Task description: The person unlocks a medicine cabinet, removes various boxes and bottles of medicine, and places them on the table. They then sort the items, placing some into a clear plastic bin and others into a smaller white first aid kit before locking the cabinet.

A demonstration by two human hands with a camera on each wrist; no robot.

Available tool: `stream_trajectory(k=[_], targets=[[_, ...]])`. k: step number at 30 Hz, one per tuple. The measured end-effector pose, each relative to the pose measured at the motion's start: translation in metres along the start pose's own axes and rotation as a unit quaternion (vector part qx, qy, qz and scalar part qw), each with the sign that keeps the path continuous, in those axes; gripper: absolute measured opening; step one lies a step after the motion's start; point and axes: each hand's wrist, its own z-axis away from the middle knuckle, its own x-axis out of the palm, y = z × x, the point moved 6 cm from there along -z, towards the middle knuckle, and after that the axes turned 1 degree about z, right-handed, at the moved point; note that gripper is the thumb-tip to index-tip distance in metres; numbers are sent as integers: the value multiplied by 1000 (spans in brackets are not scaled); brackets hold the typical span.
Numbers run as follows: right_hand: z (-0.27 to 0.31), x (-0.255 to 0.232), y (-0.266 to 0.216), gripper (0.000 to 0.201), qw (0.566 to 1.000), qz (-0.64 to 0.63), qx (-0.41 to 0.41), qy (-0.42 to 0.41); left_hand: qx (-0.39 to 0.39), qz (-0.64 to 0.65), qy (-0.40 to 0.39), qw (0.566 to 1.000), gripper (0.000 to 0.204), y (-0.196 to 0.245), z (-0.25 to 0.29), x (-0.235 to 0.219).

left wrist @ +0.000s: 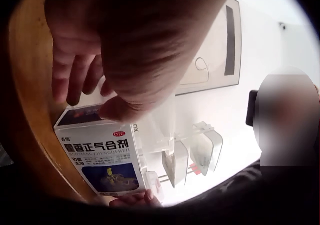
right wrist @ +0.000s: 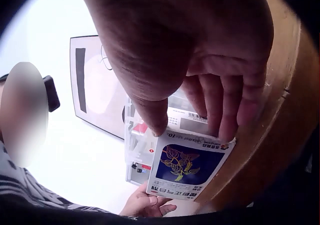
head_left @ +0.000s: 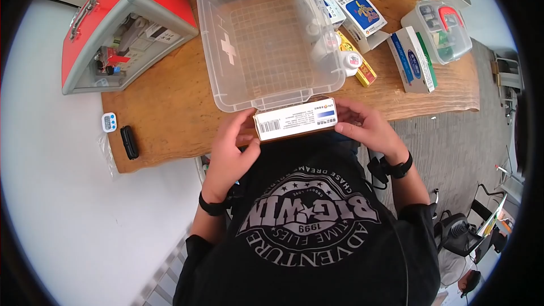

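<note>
A white medicine box (head_left: 296,120) with blue print stands at the table's front edge, close before the clear plastic bin. My left hand (head_left: 231,146) holds its left end, thumb at the near side and fingers behind. At its right end, my right hand (head_left: 371,128) grips it likewise, thumb on the near corner. In the left wrist view the box front (left wrist: 100,155) carries large dark characters and a blue picture panel. The right wrist view shows a similar blue panel with a yellow leaf drawing on the box (right wrist: 187,167), the left hand (right wrist: 145,205) at its far end.
The clear plastic bin (head_left: 218,88) sits behind the box. To its right are white bottles (head_left: 350,63), a yellow box (head_left: 365,73), several medicine boxes (head_left: 357,14) and a red-handled clear case (head_left: 450,34). A red cabinet (head_left: 124,5), a timer (head_left: 109,122) and a black case (head_left: 129,142) stand left.
</note>
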Motion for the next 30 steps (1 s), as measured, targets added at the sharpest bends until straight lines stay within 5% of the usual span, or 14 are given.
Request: stream_trajectory(k=[6,11,15,21,25,27,30], targets=[[1,-1,-12,60,995,89,-26,-31,36,-58,-11,998,60,21,-2,8],[-4,6,-9,57,995,58,-37,-78,158,-341,-49,926,59,57,1,15],[-13,11,1,55,990,8,-36,-135,72,-460,-124,876,60,61,2,28],[-26,-8,25,46,990,-44,-28,-129,123,-415,-108,895,58,53,8,15],[-28,-13,34,45,991,-53,-62,-106,156,-332,-120,922,53,102,29,-21],[-27,-15,34,42,986,-131,-28,-96,158,-246,-54,955,51,136,31,-50],[-27,-18,27,42,987,-130,-32,-95,174,-299,47,937,54,187,-4,-76]])
